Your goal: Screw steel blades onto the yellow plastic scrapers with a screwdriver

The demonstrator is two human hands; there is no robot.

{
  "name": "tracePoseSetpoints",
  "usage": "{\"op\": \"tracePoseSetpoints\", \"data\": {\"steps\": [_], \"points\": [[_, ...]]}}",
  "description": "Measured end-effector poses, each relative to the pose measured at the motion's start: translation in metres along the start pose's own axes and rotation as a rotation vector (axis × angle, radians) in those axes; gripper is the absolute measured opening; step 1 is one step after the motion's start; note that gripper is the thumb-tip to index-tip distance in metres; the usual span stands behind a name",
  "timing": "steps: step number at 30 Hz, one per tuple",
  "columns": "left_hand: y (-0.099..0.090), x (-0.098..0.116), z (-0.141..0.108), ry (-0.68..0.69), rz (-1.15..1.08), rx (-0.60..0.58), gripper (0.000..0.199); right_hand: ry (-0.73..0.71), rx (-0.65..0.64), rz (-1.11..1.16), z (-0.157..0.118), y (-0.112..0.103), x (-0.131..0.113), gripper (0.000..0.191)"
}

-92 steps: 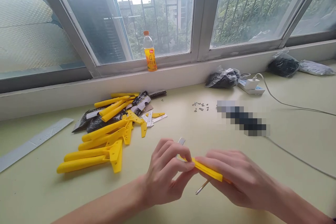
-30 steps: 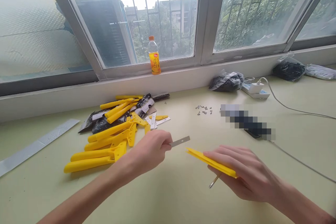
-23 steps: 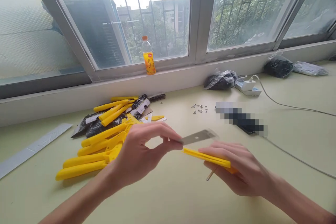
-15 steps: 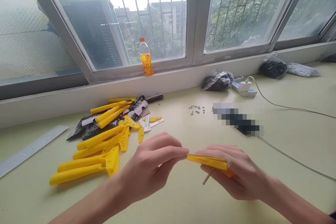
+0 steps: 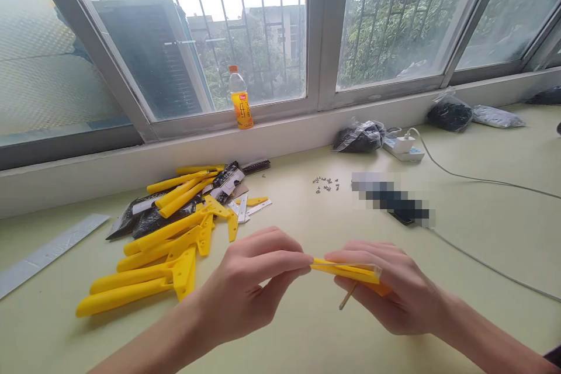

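Before me, my left hand pinches the left end of a yellow plastic handle's flat head between thumb and fingers. My right hand wraps round the same part from the right, hiding most of it. A thin, clear or pale flat strip lies along the head. Below the right fingers a slim brass-coloured rod with a metal tip sticks out, held in that hand too; its other end is hidden. Several similar yellow handles with angled, holed heads lie left of my left hand.
Small metal screws lie scattered beyond my hands. White strips and black packaging sit among the handles. A long grey strip is far left. A blurred dark object, cable, power strip and juice bottle stand farther off.
The strip and yellow head have tilted slightly in my hands, so more yellow shows behind the strip. Both hands keep their grip. The view has shifted a little to the right.
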State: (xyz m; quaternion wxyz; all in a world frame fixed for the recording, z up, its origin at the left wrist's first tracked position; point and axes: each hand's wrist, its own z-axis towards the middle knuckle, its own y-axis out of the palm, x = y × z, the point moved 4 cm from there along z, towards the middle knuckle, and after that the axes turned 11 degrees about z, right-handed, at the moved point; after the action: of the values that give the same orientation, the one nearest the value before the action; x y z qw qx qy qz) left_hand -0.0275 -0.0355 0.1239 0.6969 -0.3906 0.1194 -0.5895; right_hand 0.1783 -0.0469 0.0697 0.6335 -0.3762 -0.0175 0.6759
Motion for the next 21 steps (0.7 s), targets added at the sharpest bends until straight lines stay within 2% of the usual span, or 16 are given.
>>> {"op": "tracePoseSetpoints", "data": {"steps": [3,7,12,17,21], "points": [[0.000,-0.003,-0.001,0.006,-0.020,-0.010,0.040,0.007,0.003,0.029,0.000,0.000,-0.001,0.036],[0.001,-0.005,-0.002,0.022,-0.012,-0.005,0.037,0.016,-0.003,0.015,0.000,0.000,0.000,0.035],[0.004,-0.001,-0.005,0.090,0.057,-0.009,0.044,0.024,-0.002,0.013,-0.001,0.000,0.001,0.037],[0.012,0.004,-0.009,0.050,0.159,-0.038,0.040,0.022,0.027,0.022,0.001,0.000,-0.002,0.038],[0.015,0.004,-0.012,0.033,0.199,0.017,0.040,0.028,0.035,0.010,0.002,0.000,-0.002,0.037]]}}
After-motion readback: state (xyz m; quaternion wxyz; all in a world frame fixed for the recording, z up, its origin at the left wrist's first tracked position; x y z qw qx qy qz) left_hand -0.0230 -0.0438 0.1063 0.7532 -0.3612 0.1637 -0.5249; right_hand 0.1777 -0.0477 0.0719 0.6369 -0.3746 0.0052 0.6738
